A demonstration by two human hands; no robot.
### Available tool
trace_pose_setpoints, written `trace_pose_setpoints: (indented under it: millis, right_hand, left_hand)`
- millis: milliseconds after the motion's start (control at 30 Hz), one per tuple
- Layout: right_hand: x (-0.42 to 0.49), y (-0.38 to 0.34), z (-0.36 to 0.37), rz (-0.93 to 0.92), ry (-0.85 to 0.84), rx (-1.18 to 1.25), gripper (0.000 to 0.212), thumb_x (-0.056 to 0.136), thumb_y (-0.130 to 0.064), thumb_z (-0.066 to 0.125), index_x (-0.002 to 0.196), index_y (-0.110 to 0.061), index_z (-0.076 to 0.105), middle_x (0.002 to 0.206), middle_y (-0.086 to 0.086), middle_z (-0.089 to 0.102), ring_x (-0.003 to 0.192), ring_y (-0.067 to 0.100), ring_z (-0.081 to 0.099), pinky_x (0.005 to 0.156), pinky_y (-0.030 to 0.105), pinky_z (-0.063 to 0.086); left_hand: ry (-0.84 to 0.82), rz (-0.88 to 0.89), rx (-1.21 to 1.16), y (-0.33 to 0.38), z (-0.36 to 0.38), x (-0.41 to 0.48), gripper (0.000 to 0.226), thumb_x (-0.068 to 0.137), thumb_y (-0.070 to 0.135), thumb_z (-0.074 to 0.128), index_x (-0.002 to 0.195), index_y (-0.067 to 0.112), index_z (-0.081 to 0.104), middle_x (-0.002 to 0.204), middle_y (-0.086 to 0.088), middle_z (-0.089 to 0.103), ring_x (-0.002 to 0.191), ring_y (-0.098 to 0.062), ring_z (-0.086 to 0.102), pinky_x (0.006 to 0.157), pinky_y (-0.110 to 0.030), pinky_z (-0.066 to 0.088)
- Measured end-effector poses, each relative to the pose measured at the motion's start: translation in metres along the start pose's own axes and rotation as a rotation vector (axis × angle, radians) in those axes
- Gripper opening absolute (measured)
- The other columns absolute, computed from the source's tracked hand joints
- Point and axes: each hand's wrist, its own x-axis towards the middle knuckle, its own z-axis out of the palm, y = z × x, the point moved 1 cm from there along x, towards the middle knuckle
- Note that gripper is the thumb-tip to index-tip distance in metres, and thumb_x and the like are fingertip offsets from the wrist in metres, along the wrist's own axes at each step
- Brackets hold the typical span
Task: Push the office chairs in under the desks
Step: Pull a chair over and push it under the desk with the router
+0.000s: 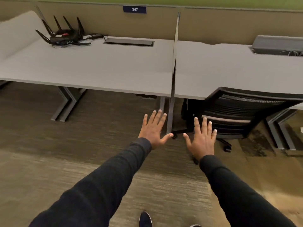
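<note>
A black mesh-backed office chair (pixel 236 115) stands at the right desk (pixel 221 69), its backrest against the desk's front edge and its seat hidden under the top. My left hand (pixel 154 128) and my right hand (pixel 202 138) are both stretched out flat in the air with fingers spread, holding nothing. The right hand hovers just in front of the chair's left side, apart from it. The left hand is before the divider post between the two desks. The left desk (pixel 91 66) has no chair in view.
A black router with several antennas (pixel 62 36) and cables sits at the back of the left desk. Tan partition panels (pixel 213 22) run behind both desks, with a sign reading 247 (pixel 134 9). Desk legs (pixel 65 104) stand on the carpet. My shoe (pixel 145 219) shows at the bottom.
</note>
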Motion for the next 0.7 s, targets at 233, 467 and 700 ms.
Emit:
trace_pose_setpoints:
  millis: [233,467,700]
  right_hand:
    - [-0.060,-0.079,0.008,-0.037,-0.047,0.020,0.083,0.097,-0.060,0.045,0.162,-0.025,0.006,0.170,0.014,0.001,0.156,0.035,-0.003,0.124,0.061,0.003]
    - [-0.136,-0.133,0.012,-0.088,-0.013,-0.003,0.083,0.096,-0.059,0.046,0.162,-0.023,0.012,0.169,0.016,0.010,0.156,0.038,0.006,0.123,0.062,0.008]
    - [-0.227,-0.179,0.013,-0.090,-0.014,0.025,0.083,0.096,-0.060,0.046,0.162,-0.025,0.009,0.170,0.014,0.007,0.156,0.036,0.002,0.123,0.060,0.002]
  left_hand:
    - [0.023,-0.043,0.017,-0.047,0.003,-0.073,0.093,0.087,0.079,0.019,0.159,0.023,0.002,0.168,-0.005,-0.002,0.154,-0.023,-0.008,0.121,-0.053,-0.009]
    - [0.064,-0.057,-0.001,-0.068,0.004,-0.161,0.093,0.087,0.077,0.022,0.160,0.021,0.007,0.168,-0.004,0.002,0.154,-0.024,-0.004,0.122,-0.056,-0.005]
    - [0.044,-0.074,-0.014,-0.090,0.001,-0.270,0.092,0.090,0.076,0.026,0.160,0.021,0.006,0.168,-0.005,0.003,0.154,-0.024,-0.004,0.122,-0.055,-0.006]
